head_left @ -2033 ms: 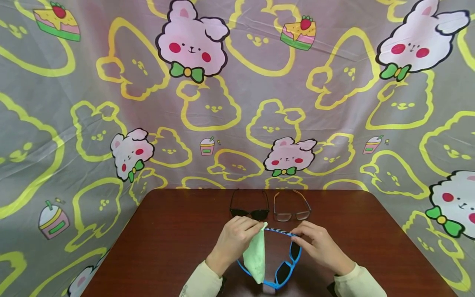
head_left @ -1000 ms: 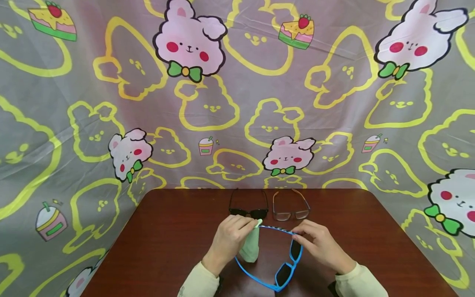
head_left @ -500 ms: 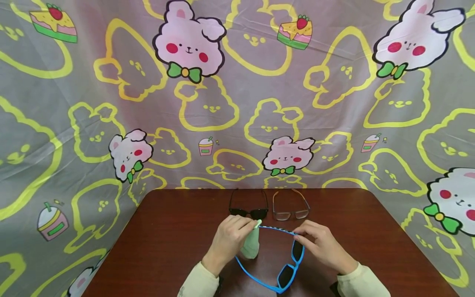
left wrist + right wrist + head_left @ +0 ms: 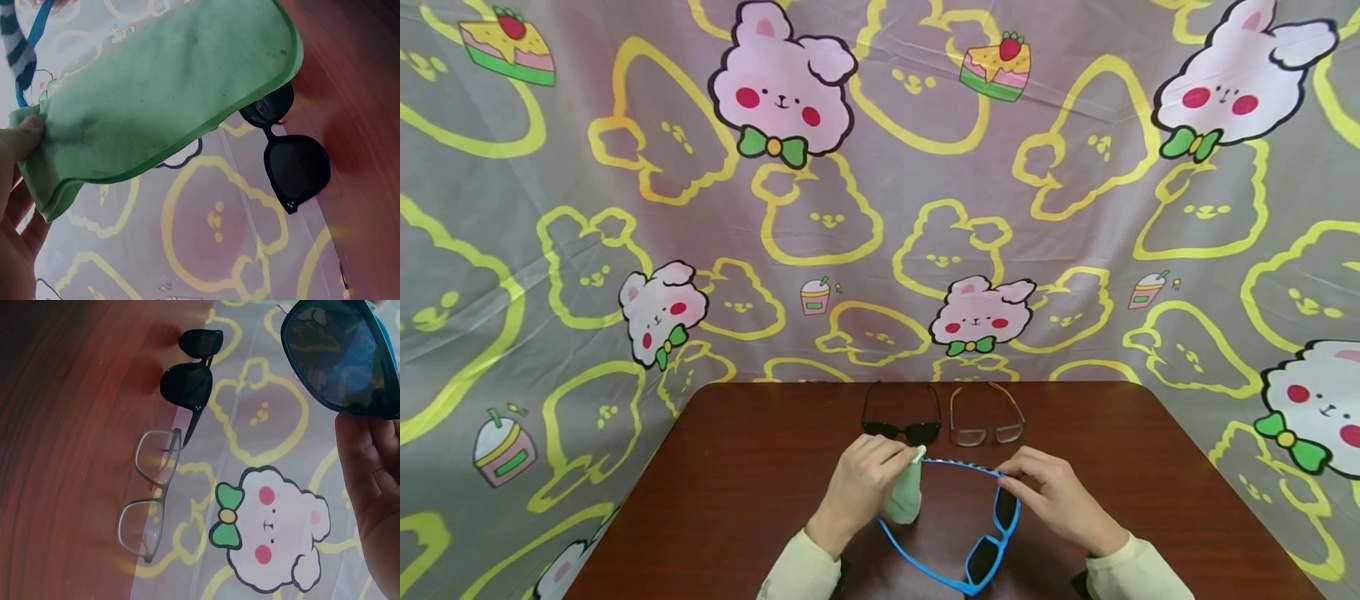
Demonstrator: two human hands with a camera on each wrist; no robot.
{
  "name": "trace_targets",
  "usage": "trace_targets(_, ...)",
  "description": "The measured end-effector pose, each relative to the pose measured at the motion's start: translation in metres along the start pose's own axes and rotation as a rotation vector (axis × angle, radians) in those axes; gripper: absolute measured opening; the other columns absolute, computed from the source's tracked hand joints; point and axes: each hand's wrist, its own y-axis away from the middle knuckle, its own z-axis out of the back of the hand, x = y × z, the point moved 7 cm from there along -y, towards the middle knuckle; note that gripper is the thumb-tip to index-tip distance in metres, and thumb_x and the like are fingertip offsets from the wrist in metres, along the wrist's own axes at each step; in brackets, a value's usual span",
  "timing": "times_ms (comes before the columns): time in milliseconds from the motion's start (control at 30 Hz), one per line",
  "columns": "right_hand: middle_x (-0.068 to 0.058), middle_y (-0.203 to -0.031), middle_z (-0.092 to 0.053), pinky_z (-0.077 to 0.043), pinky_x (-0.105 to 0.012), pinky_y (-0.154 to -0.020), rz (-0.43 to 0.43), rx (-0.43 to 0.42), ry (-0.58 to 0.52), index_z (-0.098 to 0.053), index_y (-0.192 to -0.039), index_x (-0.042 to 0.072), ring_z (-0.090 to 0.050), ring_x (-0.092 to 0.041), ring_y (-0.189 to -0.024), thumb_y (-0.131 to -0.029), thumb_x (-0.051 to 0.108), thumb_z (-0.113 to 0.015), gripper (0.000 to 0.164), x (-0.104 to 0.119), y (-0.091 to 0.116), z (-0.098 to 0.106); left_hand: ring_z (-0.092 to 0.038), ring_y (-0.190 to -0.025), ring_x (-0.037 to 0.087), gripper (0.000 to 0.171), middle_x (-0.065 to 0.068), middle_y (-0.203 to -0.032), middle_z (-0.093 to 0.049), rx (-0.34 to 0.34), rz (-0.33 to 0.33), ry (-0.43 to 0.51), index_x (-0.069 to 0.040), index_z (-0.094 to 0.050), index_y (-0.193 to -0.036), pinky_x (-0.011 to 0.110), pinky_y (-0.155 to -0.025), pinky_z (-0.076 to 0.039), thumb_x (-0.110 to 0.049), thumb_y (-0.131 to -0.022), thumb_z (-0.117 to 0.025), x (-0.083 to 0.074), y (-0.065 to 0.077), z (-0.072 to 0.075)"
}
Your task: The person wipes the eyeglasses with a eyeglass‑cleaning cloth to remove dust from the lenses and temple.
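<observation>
My left hand (image 4: pixel 861 483) pinches a light green cloth (image 4: pixel 906 496) at the far end of one patterned temple of the blue-framed sunglasses (image 4: pixel 983 560). Below the fingers the cloth hangs down; in the left wrist view it is a broad flap with a stitched-looking edge. With thumb and fingers, my right hand (image 4: pixel 1054 492) pinches the same sunglasses near the hinge of that temple. Their dark lenses face to the right and down, and the other temple curves back toward the left wrist. The right wrist view has one large tinted lens (image 4: pixel 337 356) just above the fingertips.
Black sunglasses (image 4: pixel 921 433) lie beyond my left hand on the brown wooden table (image 4: pixel 737 475). Beside them, to the right, are clear eyeglasses (image 4: pixel 973 437) with orange-tinted temples. A cartoon-printed curtain (image 4: pixel 1075 208) stands behind the table and along both sides.
The cloth hung longer and farther right two seconds ago, overlapping the blue frame. My left hand has shifted slightly left, and the lenses with my right hand slightly right.
</observation>
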Motion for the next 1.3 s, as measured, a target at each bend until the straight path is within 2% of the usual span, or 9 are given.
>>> trace_targets(100, -0.002, -0.082, -0.061, -0.044, -0.015, -0.058, -0.041, 0.012, 0.015, -0.068, -0.092, 0.013, -0.054, -0.007, -0.07, -0.075, -0.01, -0.072, 0.029, -0.017, 0.008, 0.001, -0.06, -0.074, 0.01, 0.012, -0.004, -0.088, -0.067, -0.014, 0.032, -0.014, -0.013, -0.073, -0.094, 0.023, -0.065, -0.047, -0.007, -0.085, -0.068, 0.007, 0.004, 0.002)
trace_targets(233, 0.001, -0.084, -0.062, -0.045, -0.015, -0.06, -0.099, 0.013, 0.049, -0.067, -0.096, 0.019, -0.055, -0.004, -0.074, -0.081, 0.001, -0.071, 0.023, -0.036, 0.016, 0.008, -0.06, -0.072, 0.01, 0.015, -0.004, -0.087, -0.066, -0.033, 0.106, -0.01, -0.012, -0.074, -0.093, 0.023, -0.061, -0.045, -0.007, -0.08, -0.073, 0.021, 0.013, 0.006)
trace_targets(433, 0.01, -0.083, -0.06, -0.045, -0.015, -0.059, -0.156, -0.056, 0.156, -0.069, -0.091, 0.019, -0.056, -0.003, -0.07, -0.079, -0.002, -0.072, 0.025, -0.052, 0.024, 0.024, -0.06, -0.073, 0.012, 0.018, -0.004, -0.088, -0.067, -0.029, 0.19, 0.021, -0.011, -0.073, -0.096, 0.025, -0.061, -0.045, -0.013, -0.078, -0.074, 0.034, 0.025, 0.01)
trace_targets(600, 0.015, -0.08, -0.059, -0.043, -0.013, -0.06, -0.267, -0.116, 0.287, -0.07, -0.088, 0.019, -0.054, -0.001, -0.069, -0.079, -0.001, -0.073, 0.021, -0.071, 0.033, 0.043, -0.061, -0.075, 0.014, 0.018, -0.002, -0.09, -0.066, -0.02, 0.253, 0.043, -0.009, -0.072, -0.098, 0.027, -0.063, -0.047, -0.016, -0.081, -0.071, 0.042, 0.034, 0.013)
trace_targets(800, 0.009, -0.079, -0.062, -0.044, -0.017, -0.059, -0.449, -0.153, 0.383, -0.071, -0.09, 0.012, -0.053, -0.001, -0.068, -0.085, 0.011, -0.07, 0.005, -0.099, 0.044, 0.072, -0.062, -0.081, 0.015, 0.018, -0.001, -0.094, -0.066, -0.001, 0.321, 0.088, -0.008, -0.07, -0.103, 0.029, -0.069, -0.049, -0.015, -0.088, -0.064, 0.047, 0.042, 0.015)
trace_targets(900, 0.003, -0.082, -0.065, -0.044, -0.022, -0.057, -0.548, -0.159, 0.407, -0.07, -0.096, 0.008, -0.053, -0.001, -0.068, -0.09, 0.019, -0.066, 0.013, -0.115, 0.051, 0.087, -0.062, -0.084, 0.016, 0.021, 0.0, -0.096, -0.066, 0.013, 0.359, 0.114, -0.009, -0.069, -0.106, 0.03, -0.071, -0.05, -0.009, -0.086, -0.065, 0.049, 0.044, 0.015)
trace_targets(1067, -0.007, -0.085, -0.066, -0.04, -0.028, -0.053, -0.71, -0.155, 0.421, -0.068, -0.103, 0.0, -0.051, -0.008, -0.066, -0.095, 0.03, -0.057, 0.033, -0.14, 0.066, 0.107, -0.062, -0.085, 0.016, 0.02, -0.001, -0.096, -0.065, -0.01, 0.375, 0.131, -0.009, -0.068, -0.106, 0.03, -0.072, -0.05, -0.007, -0.086, -0.064, 0.051, 0.047, 0.016)
trace_targets(1300, -0.018, -0.093, -0.066, -0.044, -0.035, -0.058, -0.849, -0.143, 0.412, -0.065, -0.109, -0.006, -0.058, -0.025, -0.075, -0.097, 0.036, -0.05, 0.046, -0.168, 0.085, 0.125, -0.061, -0.087, 0.017, 0.021, -0.001, -0.098, -0.065, -0.023, 0.407, 0.142, -0.01, -0.068, -0.105, 0.034, -0.069, -0.048, -0.005, -0.085, -0.065, 0.053, 0.049, 0.02)
